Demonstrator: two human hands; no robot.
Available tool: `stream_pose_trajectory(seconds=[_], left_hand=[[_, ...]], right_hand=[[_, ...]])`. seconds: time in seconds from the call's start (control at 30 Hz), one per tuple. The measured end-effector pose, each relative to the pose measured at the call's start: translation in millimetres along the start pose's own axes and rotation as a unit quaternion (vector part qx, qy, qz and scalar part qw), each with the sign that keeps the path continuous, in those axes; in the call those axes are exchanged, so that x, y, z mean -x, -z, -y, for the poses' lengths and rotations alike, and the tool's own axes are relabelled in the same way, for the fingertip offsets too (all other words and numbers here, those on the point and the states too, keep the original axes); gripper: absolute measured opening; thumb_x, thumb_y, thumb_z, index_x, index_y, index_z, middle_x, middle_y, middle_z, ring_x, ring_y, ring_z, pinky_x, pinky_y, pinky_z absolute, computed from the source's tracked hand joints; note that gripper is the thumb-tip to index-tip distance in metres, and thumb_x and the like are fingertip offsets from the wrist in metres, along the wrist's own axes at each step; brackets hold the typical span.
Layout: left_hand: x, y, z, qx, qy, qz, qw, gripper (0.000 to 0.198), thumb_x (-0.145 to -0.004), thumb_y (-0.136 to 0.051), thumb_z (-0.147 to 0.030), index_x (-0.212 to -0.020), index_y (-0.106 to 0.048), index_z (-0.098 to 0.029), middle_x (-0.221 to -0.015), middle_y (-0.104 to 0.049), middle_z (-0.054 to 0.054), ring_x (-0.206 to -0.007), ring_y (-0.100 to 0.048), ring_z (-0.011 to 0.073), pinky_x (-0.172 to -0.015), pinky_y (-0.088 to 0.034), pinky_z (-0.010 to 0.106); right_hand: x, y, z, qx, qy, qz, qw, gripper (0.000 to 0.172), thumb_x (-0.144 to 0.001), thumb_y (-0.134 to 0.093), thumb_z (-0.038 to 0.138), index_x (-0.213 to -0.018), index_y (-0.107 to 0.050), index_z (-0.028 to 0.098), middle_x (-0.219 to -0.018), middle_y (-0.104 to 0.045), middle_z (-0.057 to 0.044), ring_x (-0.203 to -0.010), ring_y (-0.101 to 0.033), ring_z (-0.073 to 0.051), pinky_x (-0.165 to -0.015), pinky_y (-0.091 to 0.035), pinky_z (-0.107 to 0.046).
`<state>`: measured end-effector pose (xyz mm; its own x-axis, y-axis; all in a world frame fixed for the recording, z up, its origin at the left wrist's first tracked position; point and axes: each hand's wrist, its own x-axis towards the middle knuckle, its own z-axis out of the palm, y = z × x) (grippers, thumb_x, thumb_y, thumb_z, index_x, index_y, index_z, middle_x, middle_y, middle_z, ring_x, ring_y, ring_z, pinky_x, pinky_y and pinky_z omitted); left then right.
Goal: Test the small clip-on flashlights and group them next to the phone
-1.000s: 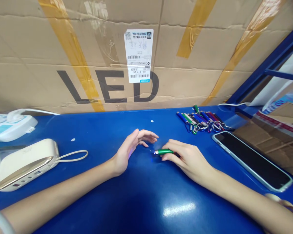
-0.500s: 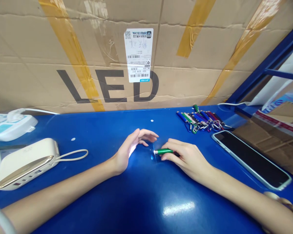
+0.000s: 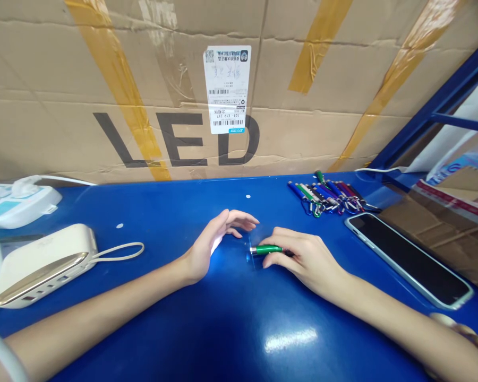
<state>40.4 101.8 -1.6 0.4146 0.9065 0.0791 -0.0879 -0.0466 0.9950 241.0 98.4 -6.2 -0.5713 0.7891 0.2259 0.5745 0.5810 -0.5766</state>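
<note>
A small green flashlight (image 3: pixel 269 249) with a silver head is pinched in my right hand (image 3: pixel 298 250), between thumb and fingers. Its lit end points left, and a bright patch of light falls on the palm of my left hand (image 3: pixel 211 244). That hand stands on its edge over the blue table, open and curved, holding nothing. A gap separates its fingers from the flashlight. Farther back on the right, several mini flashlights (image 3: pixel 326 197) in blue, green, black and red lie in a row with carabiner clips.
A phone (image 3: pixel 410 260) lies on the blue table (image 3: pixel 207 329) at right. On the left are a white power bank (image 3: pixel 48 260) with a cord loop and a white power strip (image 3: pixel 24 204). A large cardboard box (image 3: pixel 123 79) marked LED stands behind. Another box (image 3: pixel 442 217) sits beyond a blue frame.
Both hands stay almost in place. The flashlight's tail end has shifted slightly downward in my right hand, and its light still shines on my left palm.
</note>
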Motion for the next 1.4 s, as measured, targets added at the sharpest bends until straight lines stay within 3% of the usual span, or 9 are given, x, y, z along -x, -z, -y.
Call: stream_pose_trajectory(seconds=[0.5,0.97,1.4], left_hand=[[-1.1,0.5,0.6,0.001,0.000,0.011,1.000,0.050,-0.092,-0.016,-0.040,-0.100,-0.058,-0.014,-0.106,-0.059,0.012,-0.104,-0.050,0.0269,-0.086,-0.034,0.037],[0.8,0.5,-0.1,0.004,0.001,0.013,1.000,0.049,-0.092,-0.017,-0.039,-0.099,-0.058,-0.014,-0.106,-0.059,0.011,-0.105,-0.050,0.0259,-0.087,-0.034,0.036],[1.4,0.0,0.0,0.000,-0.001,0.005,1.000,0.049,-0.092,-0.019,-0.042,-0.097,-0.060,-0.016,-0.106,-0.061,0.010,-0.104,-0.052,0.0257,-0.087,-0.036,0.035]], right_hand=[[-0.2,-1.5,-1.5,0.000,0.009,-0.024,1.000,0.023,-0.079,-0.063,0.047,-0.084,-0.072,0.026,-0.075,-0.066,0.002,-0.064,-0.061,-0.010,-0.055,-0.042,-0.019],[0.8,-2.0,-1.8,0.008,0.008,-0.008,1.000,0.021,-0.080,-0.063,0.044,-0.086,-0.072,0.026,-0.082,-0.068,0.001,-0.072,-0.064,-0.012,-0.060,-0.045,-0.019],[1.0,-1.2,0.0,0.014,0.015,0.008,1.000,0.033,-0.082,-0.056,0.053,-0.086,-0.074,0.025,-0.080,-0.066,-0.001,-0.067,-0.063,-0.012,-0.060,-0.045,-0.021]])
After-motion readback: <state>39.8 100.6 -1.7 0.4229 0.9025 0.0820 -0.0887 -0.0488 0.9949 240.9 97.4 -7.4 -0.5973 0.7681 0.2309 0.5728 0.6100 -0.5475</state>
